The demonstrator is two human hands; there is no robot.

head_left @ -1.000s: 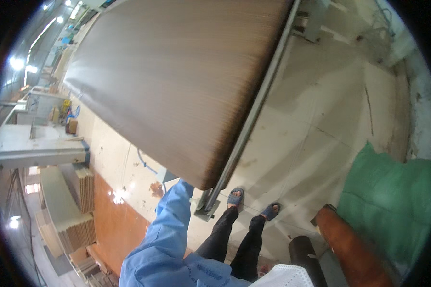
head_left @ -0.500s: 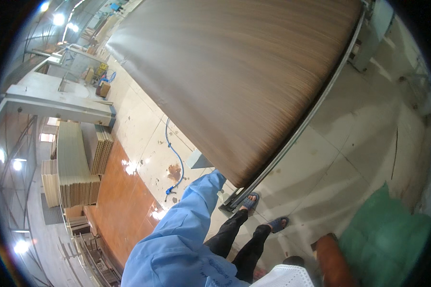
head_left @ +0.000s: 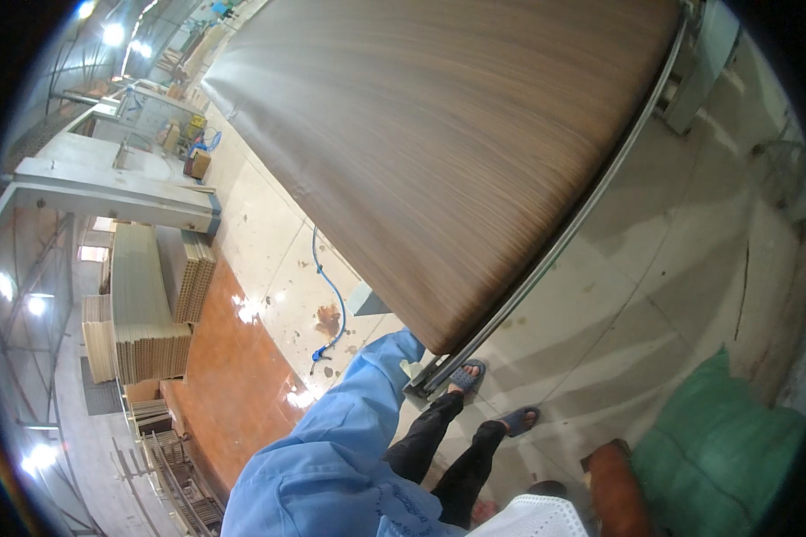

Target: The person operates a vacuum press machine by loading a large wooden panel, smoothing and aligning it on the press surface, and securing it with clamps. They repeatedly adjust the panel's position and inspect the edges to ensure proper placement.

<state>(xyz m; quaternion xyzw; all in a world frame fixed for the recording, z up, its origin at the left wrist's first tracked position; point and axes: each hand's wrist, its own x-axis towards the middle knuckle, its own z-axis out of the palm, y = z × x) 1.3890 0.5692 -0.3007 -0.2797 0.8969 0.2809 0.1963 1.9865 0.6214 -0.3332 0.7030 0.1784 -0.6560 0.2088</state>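
Note:
A large brown wood-grain sheet [head_left: 439, 170] fills the upper middle, with its long right edge along a metal rail [head_left: 564, 237]. My left arm, in a blue sleeve [head_left: 349, 403], reaches up to the sheet's near corner. There the cuff goes under the edge, so my left hand is hidden, and whether it grips the sheet cannot be made out. A small pale piece [head_left: 410, 368] shows beside the cuff at the rail's near end. My right hand is out of view.
Below the corner are my sandalled feet [head_left: 467, 377]. A blue hose [head_left: 331, 291] lies on the tiled floor to the left. Stacked panels [head_left: 148, 304] stand farther left, near an orange-brown floor area [head_left: 233, 385]. A green sack [head_left: 716, 447] sits at the lower right.
The sheet's grain looks sharper now, and its near corner sits slightly lower in the picture. My left cuff has dropped slightly, and the pale piece beside it has become visible.

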